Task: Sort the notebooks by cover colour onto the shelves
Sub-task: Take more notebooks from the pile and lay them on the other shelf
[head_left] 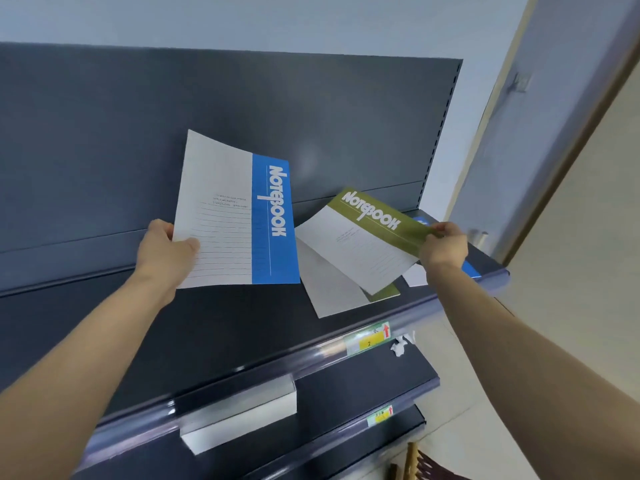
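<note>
Across the upper shelf (86,334) of a dark grey shelving unit, a person holds two thin notebooks, one in each hand, above the shelf's surface.

The blue notebook (239,216) is on the left, raised nearly upright in front of the back panel, its top corner curling. The green notebook (367,237) is on the right, tilted low over a small pile (332,292) of notebooks lying on the right part of the shelf. That pile shows a green strip at its near edge. A blue-edged notebook (470,270) lies further right, partly hidden behind the right wrist.

The likely trouble is a slip or a bend. Both notebooks are floppy and each is held by one edge only, so a loose hold could let one droop, fold or fall past the shelf's front rail. Colours could also get mixed, since green and blue covers lie close together at the right end. Setting the green one down crooked might nudge the pile toward the edge.

The left hand (162,251) grips the blue notebook at its left edge. Its thumb (189,244) presses on the front cover while the fingers curl behind, out of sight. The right hand (445,244) pinches the green notebook's far right corner, fingers (437,227) pressed together over the green band.

A yellow price label (369,338) sits on the front rail below the pile.
</note>
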A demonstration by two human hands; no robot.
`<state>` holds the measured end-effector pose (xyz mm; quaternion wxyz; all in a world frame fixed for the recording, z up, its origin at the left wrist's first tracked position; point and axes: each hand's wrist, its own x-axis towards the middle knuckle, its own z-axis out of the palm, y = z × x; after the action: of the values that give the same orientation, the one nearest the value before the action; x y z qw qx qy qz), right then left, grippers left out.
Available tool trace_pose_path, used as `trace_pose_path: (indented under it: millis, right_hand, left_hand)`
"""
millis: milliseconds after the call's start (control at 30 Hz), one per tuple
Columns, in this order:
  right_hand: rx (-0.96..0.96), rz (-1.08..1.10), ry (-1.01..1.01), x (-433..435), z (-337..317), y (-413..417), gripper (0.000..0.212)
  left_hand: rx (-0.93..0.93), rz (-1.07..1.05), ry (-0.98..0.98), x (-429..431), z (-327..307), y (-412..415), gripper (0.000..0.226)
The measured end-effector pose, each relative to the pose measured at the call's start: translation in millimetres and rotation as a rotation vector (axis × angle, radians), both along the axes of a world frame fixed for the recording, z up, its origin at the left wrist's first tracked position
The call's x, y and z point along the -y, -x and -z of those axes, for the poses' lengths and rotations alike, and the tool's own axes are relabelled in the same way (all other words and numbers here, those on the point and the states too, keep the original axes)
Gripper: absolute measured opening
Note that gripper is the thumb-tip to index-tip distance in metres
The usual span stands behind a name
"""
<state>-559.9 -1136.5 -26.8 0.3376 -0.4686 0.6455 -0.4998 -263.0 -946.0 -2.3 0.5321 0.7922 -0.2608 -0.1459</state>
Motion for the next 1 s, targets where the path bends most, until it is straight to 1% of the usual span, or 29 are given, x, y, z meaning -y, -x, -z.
trace_pose_path:
  millis: [100,167,233,267,333,367,400,567,600,667,767,800,867,967,1000]
  right_hand:
    - [-0.014,-0.103,-0.091,18.6,9.3,-8.6,0.027]
    - [-0.069,-0.186,-0.184,27.1,20.5,-16.6,0.022]
    - [-0.177,-0.274,-0.256,32.6,32.3,-22.9,0.021]
    - [-0.265,-0.332,-0.273,34.6,37.1,-24.9,0.019]
    - [-0.44,-0.473,-0.328,34.7,41.3,-26.1,0.006]
    - [-0.494,-0.509,-0.354,38.6,45.1,-25.5,0.017]
    - [-0.528,-0.545,-0.378,40.1,46.4,-24.5,0.024]
    - [-0.582,-0.62,-0.424,48.7,46.8,-20.6,0.021]
    - [-0.634,-0.632,-0.411,51.2,47.4,-18.9,0.021]
    - [-0.757,-0.608,-0.324,58.8,44.5,-13.7,0.022]
    - [-0.808,-0.568,-0.214,76.3,31.8,-2.2,0.017]
    - [-0.832,-0.539,-0.182,81.8,25.0,3.7,0.02]
    - [-0.83,-0.476,-0.131,92.6,10.3,19.0,0.026]
    - [-0.753,-0.397,-0.07,108.3,-10.8,45.6,0.012]
    - [-0.75,-0.382,-0.054,114.0,-15.9,54.1,0.014]
  left_hand:
    - [-0.007,-0.063,0.011,6.5,3.9,4.1,0.017]
    - [-0.027,-0.098,0.014,11.3,6.6,7.5,0.02]
    - [-0.047,-0.119,0.018,16.0,8.8,11.1,0.023]
    - [-0.056,-0.124,0.021,18.0,9.9,12.6,0.022]
    - [-0.065,-0.134,0.025,21.6,11.3,15.7,0.018]
    - [-0.065,-0.14,0.026,23.2,11.9,17.2,0.017]
    - [-0.065,-0.143,0.025,24.4,12.4,19.1,0.017]
    - [-0.074,-0.143,0.022,31.5,12.8,28.0,0.017]
    - [-0.072,-0.139,0.022,33.5,12.9,29.5,0.016]
    - [-0.081,-0.124,0.024,38.8,12.3,33.8,0.016]
    - [-0.105,-0.083,0.014,55.3,12.2,46.2,0.016]
    - [-0.11,-0.06,-0.004,63.2,13.9,52.9,0.016]
    - [-0.118,0.004,-0.041,83.5,20.0,70.1,0.016]
    - [-0.155,0.131,-0.097,119.5,32.0,107.5,0.017]
    - [-0.182,0.17,-0.106,131.9,35.8,121.5,0.02]
